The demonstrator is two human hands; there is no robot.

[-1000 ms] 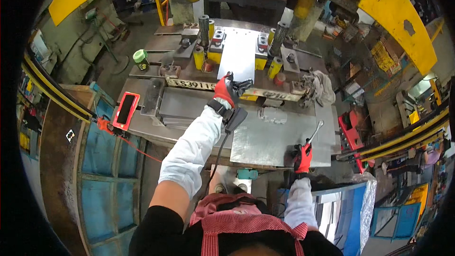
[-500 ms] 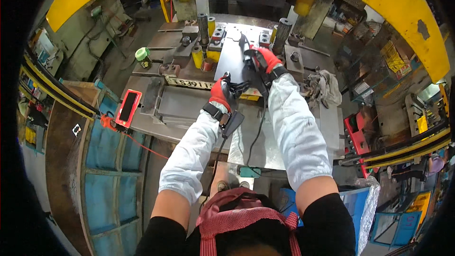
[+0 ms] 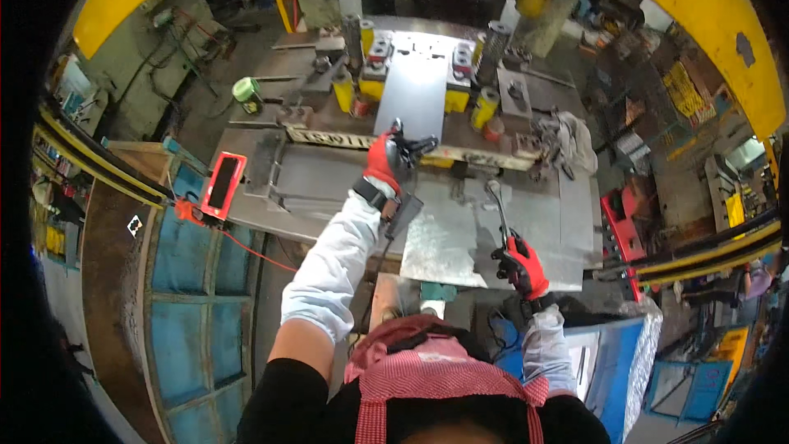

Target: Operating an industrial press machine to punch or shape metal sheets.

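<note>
My left hand, in a red and dark work glove, is at the near edge of a bright metal sheet. Its thumb and fingers are spread apart; whether they pinch the edge is hard to see. The sheet lies flat between two rows of yellow and grey guide blocks. Lower on the right, my right hand, gloved alike, closes round the near end of a slim metal hand tool with a rounded head. That tool points away over a plain metal plate; its exact kind is unclear.
Dark upright posts flank the sheet. A long bar with markings crosses in front. A red-framed phone-like device lies at left, a green-lidded jar beyond it. Grey rags lie at right. Yellow press framing arches overhead.
My right hand has drawn back from the sheet's right side toward me and now grips the metal hand tool. My left hand stays at the sheet's near edge.
</note>
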